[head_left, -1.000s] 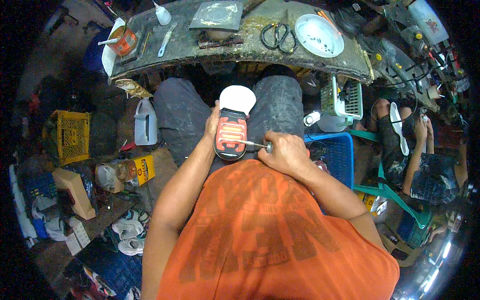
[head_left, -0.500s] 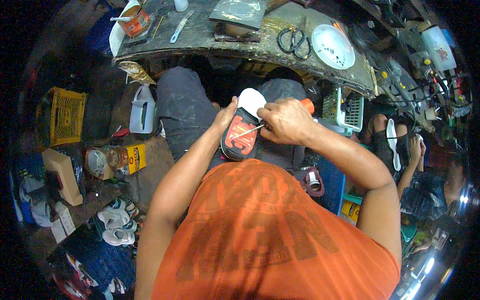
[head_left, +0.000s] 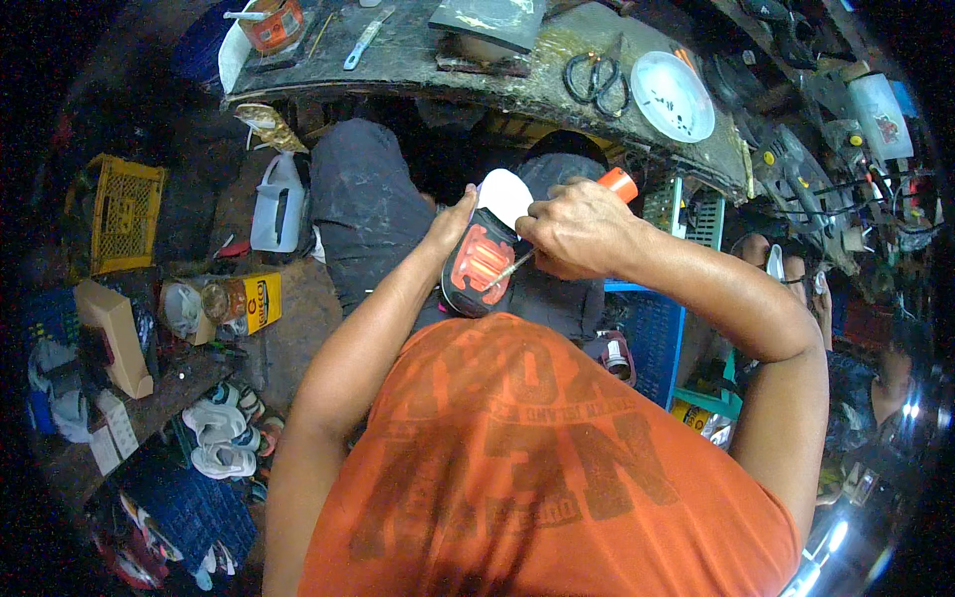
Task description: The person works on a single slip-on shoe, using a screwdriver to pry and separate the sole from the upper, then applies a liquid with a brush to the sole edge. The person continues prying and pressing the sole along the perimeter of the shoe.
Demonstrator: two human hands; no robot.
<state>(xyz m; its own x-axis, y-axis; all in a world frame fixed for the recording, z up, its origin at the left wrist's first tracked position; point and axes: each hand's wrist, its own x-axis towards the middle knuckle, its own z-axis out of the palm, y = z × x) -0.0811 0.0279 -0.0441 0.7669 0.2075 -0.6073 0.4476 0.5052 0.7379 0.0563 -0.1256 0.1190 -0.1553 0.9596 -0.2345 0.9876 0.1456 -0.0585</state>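
A shoe (head_left: 481, 271) is held sole-up above my lap. Its sole is black with an orange-red ribbed inset, and a white section (head_left: 506, 197) forms the far end. My left hand (head_left: 458, 221) grips the shoe along its left side, with the fingers mostly hidden beneath. My right hand (head_left: 580, 229) is closed around an awl-like tool with an orange handle (head_left: 619, 184), whose end sticks out past the fist. The tool's thin metal shaft (head_left: 510, 270) slants down to the left, its tip at the lower right part of the inset.
Ahead stands a worn workbench (head_left: 398, 85) with scissors (head_left: 596, 84), a white bowl (head_left: 672, 97) of small dark bits, a knife (head_left: 367, 40) and an orange tub (head_left: 271, 28). At left are a white jug (head_left: 278, 204), yellow crate (head_left: 129, 214) and shoes (head_left: 221, 438). Another person sits at right.
My right hand has shifted slightly up and right, showing more of the orange handle. The tool's tip has moved right and lower across the inset. The view has shifted slightly.
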